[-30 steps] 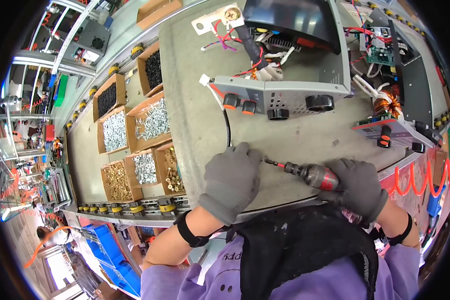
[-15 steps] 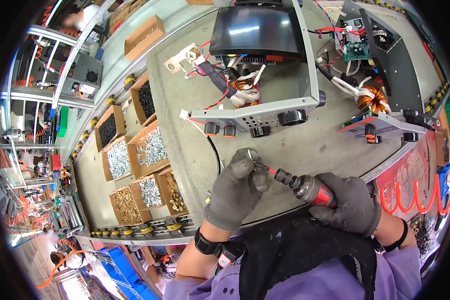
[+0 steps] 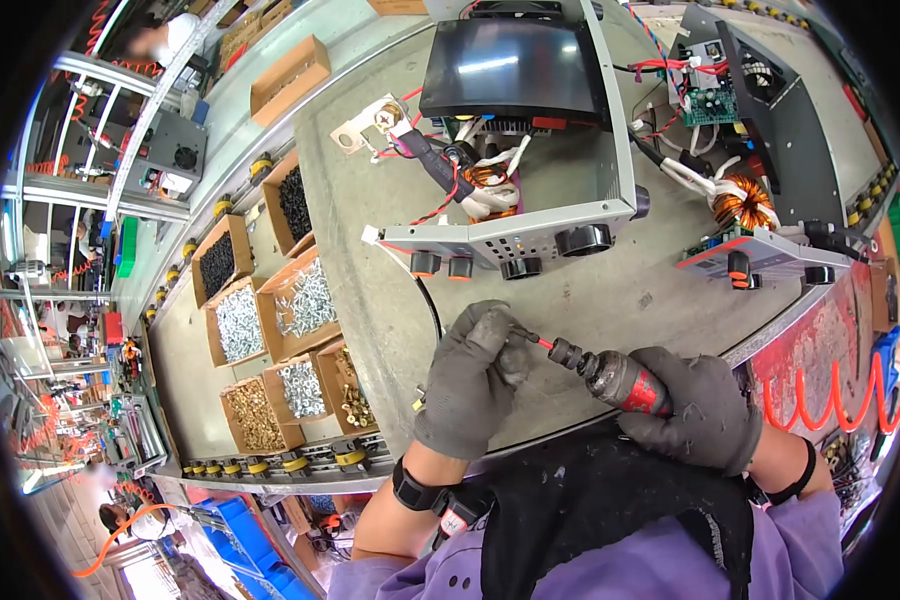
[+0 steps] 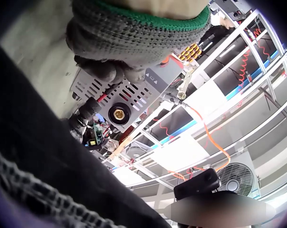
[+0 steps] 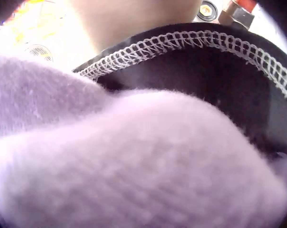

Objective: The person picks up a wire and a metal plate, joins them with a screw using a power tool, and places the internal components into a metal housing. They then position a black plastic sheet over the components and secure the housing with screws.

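Low in the centre of the head view, the gloved right hand (image 3: 705,405) is wrapped around the body of a red and black power screwdriver (image 3: 615,378), which lies tilted with its bit pointing up and to the left. The gloved left hand (image 3: 470,375) sits just left of it, fingers curled in at the bit's tip (image 3: 519,335) as if pinching something there; whatever small part it may hold is too small to make out. Both hands hover over the near edge of the grey worktable (image 3: 590,300), close to the person's dark apron (image 3: 610,510). Above them, in the upper centre of the frame, stands an open grey metal chassis (image 3: 530,150) with black knobs and orange terminals along its front panel and loose wiring inside. A second opened unit with a copper coil (image 3: 745,200) lies at the upper right. At the left of the frame, cardboard boxes of screws (image 3: 270,310) sit in a row, well apart from the hands. The left wrist view shows the glove cuff (image 4: 134,28) and a perforated grey panel (image 4: 129,97) beyond it; the right wrist view is filled by purple sleeve (image 5: 134,156) and dark cloth.
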Demonstrator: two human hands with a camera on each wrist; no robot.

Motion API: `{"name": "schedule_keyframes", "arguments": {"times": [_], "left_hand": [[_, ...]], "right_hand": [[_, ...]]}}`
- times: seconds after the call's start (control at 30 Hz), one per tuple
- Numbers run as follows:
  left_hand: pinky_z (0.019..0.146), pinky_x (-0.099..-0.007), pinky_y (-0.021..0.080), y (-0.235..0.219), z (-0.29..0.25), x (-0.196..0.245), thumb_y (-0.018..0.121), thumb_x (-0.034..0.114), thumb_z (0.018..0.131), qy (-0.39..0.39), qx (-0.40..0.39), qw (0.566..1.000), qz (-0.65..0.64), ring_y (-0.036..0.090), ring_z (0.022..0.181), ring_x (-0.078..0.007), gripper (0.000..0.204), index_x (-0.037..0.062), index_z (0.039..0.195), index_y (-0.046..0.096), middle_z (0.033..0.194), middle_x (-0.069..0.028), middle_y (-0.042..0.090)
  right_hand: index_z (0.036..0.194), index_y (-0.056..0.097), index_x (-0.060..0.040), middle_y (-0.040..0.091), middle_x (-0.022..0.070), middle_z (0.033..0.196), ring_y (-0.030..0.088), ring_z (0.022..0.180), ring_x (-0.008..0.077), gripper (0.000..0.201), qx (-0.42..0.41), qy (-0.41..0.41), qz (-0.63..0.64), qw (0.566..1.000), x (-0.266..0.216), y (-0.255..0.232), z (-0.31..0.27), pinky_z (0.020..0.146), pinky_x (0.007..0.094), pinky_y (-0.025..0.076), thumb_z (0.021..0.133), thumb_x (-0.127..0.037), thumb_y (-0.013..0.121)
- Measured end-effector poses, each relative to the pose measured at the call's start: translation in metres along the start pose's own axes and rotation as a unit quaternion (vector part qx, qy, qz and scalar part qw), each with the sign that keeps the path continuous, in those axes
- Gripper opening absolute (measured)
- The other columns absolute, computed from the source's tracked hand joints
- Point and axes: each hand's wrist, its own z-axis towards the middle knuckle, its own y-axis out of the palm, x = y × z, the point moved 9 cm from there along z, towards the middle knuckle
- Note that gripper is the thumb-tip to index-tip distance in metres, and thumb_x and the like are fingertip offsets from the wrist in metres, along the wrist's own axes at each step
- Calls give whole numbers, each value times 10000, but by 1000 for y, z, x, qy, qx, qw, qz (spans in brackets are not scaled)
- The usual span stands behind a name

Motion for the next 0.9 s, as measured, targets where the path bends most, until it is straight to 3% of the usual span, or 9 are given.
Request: {"name": "schedule_keyframes", "arguments": {"times": [0.07,0.4,0.5,0.53,0.6,0.73,0.8,0.83,0.9], "left_hand": [[556,-250,361,0,1,8,624,289,936,38,-14,997,61,443,626,-92,256,66,1048,566,839,-16,567],[504,-223,340,10,-4,32,598,222,950,72,21,968,241,421,555,-71,201,21,964,596,678,-8,529],[510,-211,348,26,-13,46,630,132,905,105,-1,862,495,435,575,-46,124,17,945,647,698,35,545],[510,-211,348,30,-14,50,630,132,905,109,-2,861,496,435,575,-46,124,17,945,647,698,35,545],[454,-207,301,22,-12,35,602,239,930,-32,12,923,384,387,501,-45,237,11,995,612,639,11,498],[485,-198,313,52,-26,41,582,251,937,-30,-24,952,303,419,554,-44,245,36,1052,606,689,11,527],[463,-204,267,80,-31,73,523,396,954,160,-47,916,364,363,512,-50,387,30,1078,550,629,20,468],[477,-203,288,97,-32,75,585,386,927,177,-48,900,395,395,538,-50,367,37,1042,567,650,17,471],[539,-236,383,163,-32,64,706,329,829,345,-155,742,553,487,608,-94,379,34,1036,588,725,-25,527]], "right_hand": [[1133,568,-71,651,145,779,659,686,351,560,-1,-7,-1,1000,-2,-1,0,624,442,509,733,-419,749],[1104,576,-66,649,149,776,652,671,347,519,-4,-25,-31,999,-8,-12,0,597,440,498,746,-408,733],[1090,577,-66,651,150,786,647,665,346,498,-1,-52,-117,992,-17,-16,-2,588,436,496,752,-399,726],[1092,578,-69,651,148,788,646,663,346,500,9,-64,-116,991,-18,-18,-4,587,433,499,752,-405,725],[1094,579,-71,652,146,791,645,662,346,503,24,-78,-118,990,-17,-19,-7,587,430,501,753,-411,723],[1144,578,-64,672,143,842,667,705,339,571,29,-61,20,998,-3,-30,-18,635,417,532,711,-378,776],[1160,578,-60,679,142,861,675,723,336,597,51,-28,51,997,9,-46,-31,652,410,540,690,-351,802],[1161,580,-54,681,143,870,678,734,336,602,89,-18,82,993,16,-61,-40,664,401,545,675,-319,816],[1145,589,-31,680,142,858,689,733,315,593,183,-6,133,974,37,-87,-67,671,372,545,650,-249,830]]}}
